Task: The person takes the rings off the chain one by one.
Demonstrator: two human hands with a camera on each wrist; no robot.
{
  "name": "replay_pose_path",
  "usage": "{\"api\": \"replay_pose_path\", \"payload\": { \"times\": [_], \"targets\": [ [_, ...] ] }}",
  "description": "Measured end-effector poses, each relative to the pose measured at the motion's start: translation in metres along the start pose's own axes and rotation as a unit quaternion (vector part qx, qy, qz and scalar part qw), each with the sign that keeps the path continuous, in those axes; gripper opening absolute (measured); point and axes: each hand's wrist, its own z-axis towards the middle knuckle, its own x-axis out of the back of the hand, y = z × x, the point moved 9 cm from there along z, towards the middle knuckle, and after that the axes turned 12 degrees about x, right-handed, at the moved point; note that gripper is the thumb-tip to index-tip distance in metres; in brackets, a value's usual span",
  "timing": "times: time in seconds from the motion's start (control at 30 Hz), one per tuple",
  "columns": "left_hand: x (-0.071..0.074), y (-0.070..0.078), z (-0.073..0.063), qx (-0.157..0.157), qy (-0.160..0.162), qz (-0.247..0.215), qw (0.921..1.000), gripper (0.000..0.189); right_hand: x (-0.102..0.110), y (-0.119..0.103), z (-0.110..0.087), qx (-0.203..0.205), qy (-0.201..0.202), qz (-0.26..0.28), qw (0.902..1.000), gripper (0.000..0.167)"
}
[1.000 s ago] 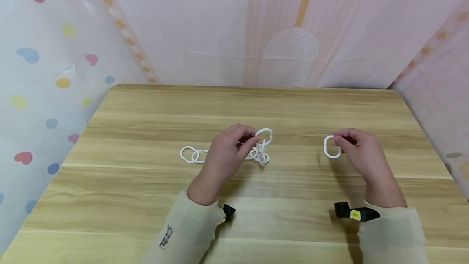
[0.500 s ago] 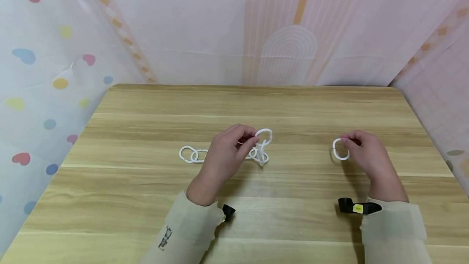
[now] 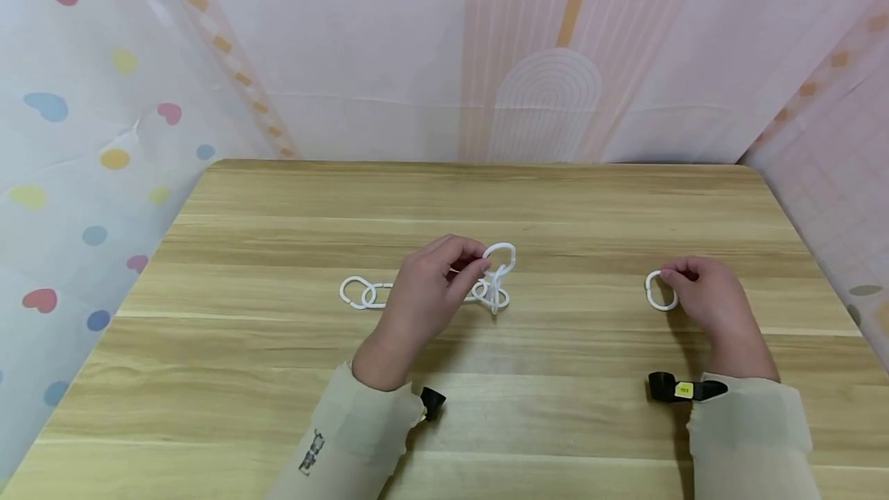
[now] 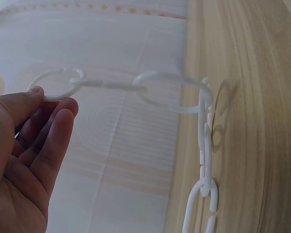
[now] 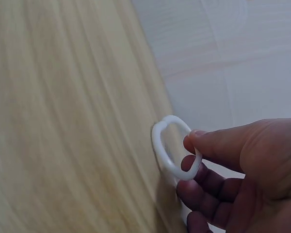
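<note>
My left hand [image 3: 430, 284] pinches the end link of a white plastic chain [image 4: 206, 141] between thumb and fingers. From that raised link the chain hangs down to the table, and the rest lies leftward behind the hand, partly hidden by it. Its far end link [image 3: 356, 292] shows left of the wrist. Well to the right, my right hand [image 3: 711, 295] pinches a single white oval link [image 5: 165, 155], which has a small gap in its rim. This loose link is apart from the chain, low by the table surface; whether it touches the wood, I cannot tell.
The wooden table [image 3: 556, 423] has rounded far corners and meets a patterned cloth backdrop [image 3: 375, 52] at its back edge. More printed cloth [image 3: 83, 191] hangs along the left side. A black wrist camera [image 3: 684, 390] sits on the right cuff.
The right hand has moved rightward and a little nearer with the loose link, away from the chain. My left hand stays almost still, holding the raised end link.
</note>
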Motion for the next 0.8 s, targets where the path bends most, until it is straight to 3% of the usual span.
{"api": "replay_pose_path", "payload": {
  "times": [0.47,0.8],
  "targets": [
    [0.003,0.003,0.0,-0.006,0.006,-0.002,1.0,0.007,0.004,0.015,-0.001,-0.029,0.013,-0.036,0.9989,0.032],
    [0.005,0.0,0.001,0.012,-0.001,-0.005,0.9999,0.007,0.002,0.002,-0.002,-0.016,0.011,-0.009,0.9998,0.04]
  ]
}}
